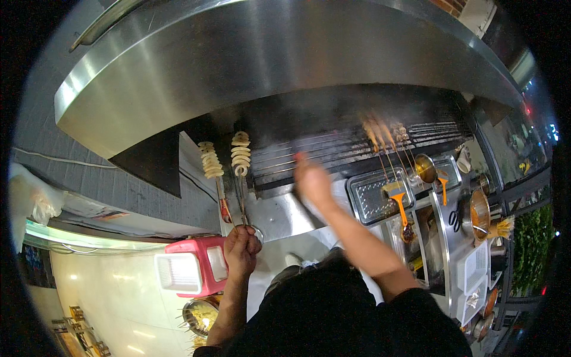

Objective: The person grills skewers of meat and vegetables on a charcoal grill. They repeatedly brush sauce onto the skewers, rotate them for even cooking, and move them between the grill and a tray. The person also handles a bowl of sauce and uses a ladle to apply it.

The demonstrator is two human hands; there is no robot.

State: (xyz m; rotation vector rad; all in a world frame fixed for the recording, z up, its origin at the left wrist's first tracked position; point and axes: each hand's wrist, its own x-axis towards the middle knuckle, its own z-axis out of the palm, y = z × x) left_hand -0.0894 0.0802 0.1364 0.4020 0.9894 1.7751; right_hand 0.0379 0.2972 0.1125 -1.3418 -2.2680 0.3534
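My left hand (242, 250) grips the lower ends of skewers at the left end of the grill. Pale, spiral-cut food pieces are threaded on a left skewer (211, 160) and a right skewer (241, 154), both pointing away from me. My right hand (312, 180) is motion-blurred over the near edge of the grill grate (285, 163). A small red spot shows at its fingertips; whether it holds something is unclear. Further right, several browned meat skewers (378, 131) lie across the bars, with smaller skewered pieces (401, 133) beside them. Smoke blurs the grate's far side.
A steel hood (267, 53) overhangs the grill. To the right are a perforated metal tray (370, 201), orange-handled brushes (400, 207), black-handled scissors (454, 221) and a sauce bowl (479, 216). A white basket (178, 273) and pink container (203, 245) stand at lower left, near a food bowl (200, 314).
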